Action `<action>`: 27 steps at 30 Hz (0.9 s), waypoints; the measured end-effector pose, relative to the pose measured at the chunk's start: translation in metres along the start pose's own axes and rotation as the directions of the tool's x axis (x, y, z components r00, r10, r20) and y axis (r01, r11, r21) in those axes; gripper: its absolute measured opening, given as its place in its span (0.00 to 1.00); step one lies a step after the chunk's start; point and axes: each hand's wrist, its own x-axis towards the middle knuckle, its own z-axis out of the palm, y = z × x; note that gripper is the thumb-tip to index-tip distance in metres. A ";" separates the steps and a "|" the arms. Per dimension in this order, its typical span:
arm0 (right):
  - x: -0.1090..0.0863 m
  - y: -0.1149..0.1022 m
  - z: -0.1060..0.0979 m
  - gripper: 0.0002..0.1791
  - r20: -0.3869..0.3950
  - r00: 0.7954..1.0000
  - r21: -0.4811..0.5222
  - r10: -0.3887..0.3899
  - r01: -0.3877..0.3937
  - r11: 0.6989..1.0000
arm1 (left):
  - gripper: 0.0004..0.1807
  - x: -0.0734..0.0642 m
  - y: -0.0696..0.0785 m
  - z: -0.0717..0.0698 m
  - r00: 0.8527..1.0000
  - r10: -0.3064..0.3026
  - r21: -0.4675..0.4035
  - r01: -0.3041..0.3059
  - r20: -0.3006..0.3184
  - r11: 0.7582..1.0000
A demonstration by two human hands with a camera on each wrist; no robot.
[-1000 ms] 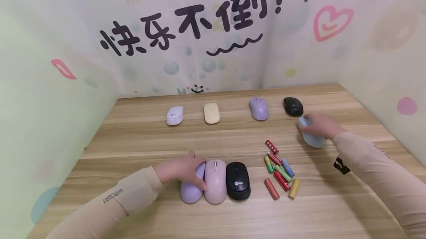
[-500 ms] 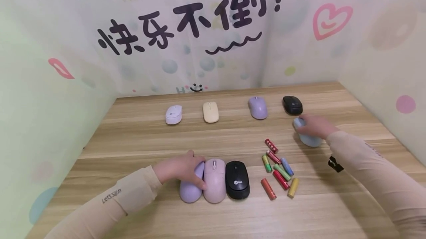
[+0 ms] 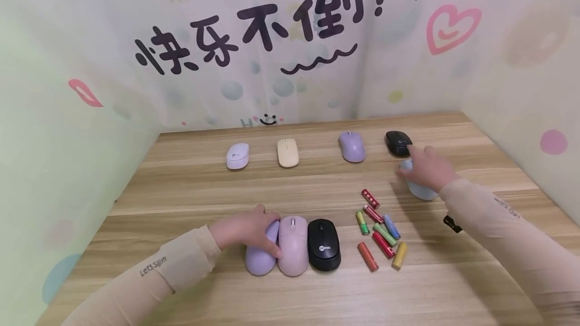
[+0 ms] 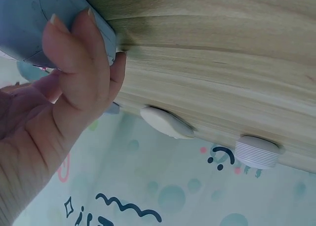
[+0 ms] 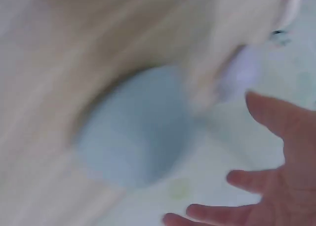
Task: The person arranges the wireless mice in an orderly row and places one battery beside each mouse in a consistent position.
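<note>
My left hand grips a lavender computer mouse, the leftmost of three mice side by side. Its thumb reaches to the pink mouse in the middle; a black mouse is at the right end. In the left wrist view, bent fingers lie against the mouse's end. At the right, my right hand hovers over a light blue mouse on the table. The right wrist view shows its fingers spread, apart from that blurred light blue mouse.
Along the back stand a white mouse, a cream mouse, a purple mouse and a second black mouse. Several colourful batteries lie loose right of the front mice. A printed cloth hangs behind the wooden table.
My right hand slid the light blue mouse slightly left, then let go and lifted with its fingers spreading. The left hand keeps its place on the lavender mouse.
</note>
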 end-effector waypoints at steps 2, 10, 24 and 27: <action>-0.007 -0.021 -0.007 0.40 -0.085 0.995 -0.038 -0.052 0.049 0.998 | 0.44 0.000 0.000 -0.001 1.000 -0.007 0.006 0.007 0.004 1.000; -0.047 -0.123 0.003 0.29 -0.030 0.944 0.018 -0.330 0.330 0.944 | 0.43 -0.002 0.002 -0.003 0.999 -0.031 -0.014 0.031 0.014 0.999; -0.074 -0.176 0.059 0.34 0.252 0.897 0.120 -0.364 0.344 0.931 | 0.44 -0.003 0.004 -0.002 0.999 -0.028 0.000 0.028 0.022 1.000; -0.073 -0.175 0.059 0.33 0.267 0.899 0.124 -0.347 0.325 0.938 | 0.43 -0.004 0.005 -0.002 1.000 -0.018 -0.001 0.018 0.018 1.000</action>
